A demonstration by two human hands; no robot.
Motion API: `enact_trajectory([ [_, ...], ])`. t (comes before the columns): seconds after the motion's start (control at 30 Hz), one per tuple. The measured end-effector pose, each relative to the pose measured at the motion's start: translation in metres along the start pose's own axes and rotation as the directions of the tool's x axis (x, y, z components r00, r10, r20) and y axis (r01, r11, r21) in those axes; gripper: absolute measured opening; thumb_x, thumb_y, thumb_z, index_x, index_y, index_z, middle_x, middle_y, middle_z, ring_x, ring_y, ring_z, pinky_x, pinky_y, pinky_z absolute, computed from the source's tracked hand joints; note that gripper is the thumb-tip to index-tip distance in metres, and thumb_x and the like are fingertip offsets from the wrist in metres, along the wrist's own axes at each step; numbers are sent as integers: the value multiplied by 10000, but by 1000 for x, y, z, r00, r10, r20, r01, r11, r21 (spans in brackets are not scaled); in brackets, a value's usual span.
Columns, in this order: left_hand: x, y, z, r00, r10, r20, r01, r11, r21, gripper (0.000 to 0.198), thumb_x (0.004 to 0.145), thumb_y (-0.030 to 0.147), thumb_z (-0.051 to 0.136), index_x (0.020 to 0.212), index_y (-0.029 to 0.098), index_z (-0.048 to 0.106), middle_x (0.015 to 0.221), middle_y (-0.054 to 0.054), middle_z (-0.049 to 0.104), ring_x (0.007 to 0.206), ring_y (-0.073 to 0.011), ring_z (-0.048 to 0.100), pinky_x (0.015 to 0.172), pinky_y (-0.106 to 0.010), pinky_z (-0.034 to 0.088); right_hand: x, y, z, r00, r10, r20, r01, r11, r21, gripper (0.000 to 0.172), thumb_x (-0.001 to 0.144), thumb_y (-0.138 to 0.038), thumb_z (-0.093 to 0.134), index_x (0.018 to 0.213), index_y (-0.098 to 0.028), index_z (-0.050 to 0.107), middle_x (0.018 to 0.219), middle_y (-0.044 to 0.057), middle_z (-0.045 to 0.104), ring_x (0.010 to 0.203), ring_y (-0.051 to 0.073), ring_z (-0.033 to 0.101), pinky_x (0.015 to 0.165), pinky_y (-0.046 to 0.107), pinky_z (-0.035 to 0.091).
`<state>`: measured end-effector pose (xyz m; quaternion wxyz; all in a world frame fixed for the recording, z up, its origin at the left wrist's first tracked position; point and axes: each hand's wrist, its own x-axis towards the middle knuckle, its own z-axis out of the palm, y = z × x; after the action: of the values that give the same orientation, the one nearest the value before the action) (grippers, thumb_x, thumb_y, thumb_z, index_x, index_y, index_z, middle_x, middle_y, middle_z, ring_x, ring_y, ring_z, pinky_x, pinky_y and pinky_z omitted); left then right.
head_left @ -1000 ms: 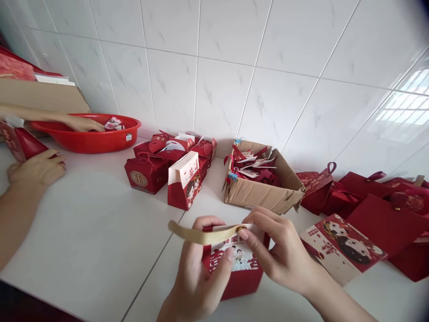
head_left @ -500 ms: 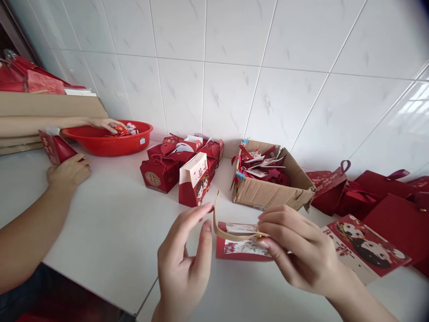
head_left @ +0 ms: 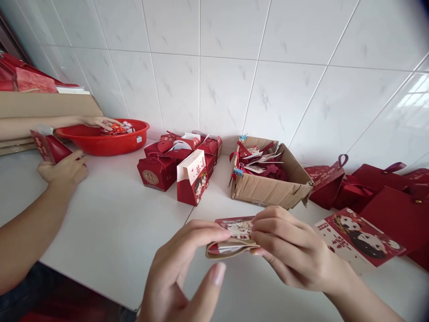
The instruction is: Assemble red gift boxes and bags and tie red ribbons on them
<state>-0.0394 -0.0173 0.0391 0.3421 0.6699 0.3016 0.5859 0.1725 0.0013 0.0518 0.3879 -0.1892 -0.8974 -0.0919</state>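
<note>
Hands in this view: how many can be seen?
4. The left hand and right hand at the front, on a flat box; a co-worker's near hand on a red box at left, far hand at the basin.

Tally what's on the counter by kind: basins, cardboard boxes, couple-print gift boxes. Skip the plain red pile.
red basin: 1
cardboard box: 1
standing couple-print box: 1
folded couple-print box, in right hand: 1
flat couple-print box: 1
Total: 5

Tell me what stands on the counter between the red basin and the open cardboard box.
A cluster of small red gift boxes, with a red-and-white carton at its front, as the head view shows.
</note>
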Motion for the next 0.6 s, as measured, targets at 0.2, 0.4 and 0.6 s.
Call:
enact_trajectory([
  [0.2,3,0,3,997,71,7,-71,979,191,255,819,70,608,971,269,660,957,15,677,867,-121,666,714,-162,549,0,2,4,999,18,32,-19,1000,10,114,883,-37,519,948,-33,613,845,152,618,830,222,529,688,389,507],
  [0.4,-3,5,3,967,199,-160,-152,952,266,243,803,7,623,865,233,684,906,38,665,822,-89,646,684,-139,545,-1,3,4,999,26,26,-26,1000,-12,116,895,-56,520,952,-34,620,852,152,627,833,219,541,696,388,509],
  [0.6,-4,13,10,957,221,-186,-169,951,260,303,769,-26,631,902,242,679,911,38,647,810,-103,646,609,-136,562,5,-7,6,1000,-5,6,6,998,-69,161,931,-109,495,897,-53,642,806,134,644,808,217,575,685,383,523],
])
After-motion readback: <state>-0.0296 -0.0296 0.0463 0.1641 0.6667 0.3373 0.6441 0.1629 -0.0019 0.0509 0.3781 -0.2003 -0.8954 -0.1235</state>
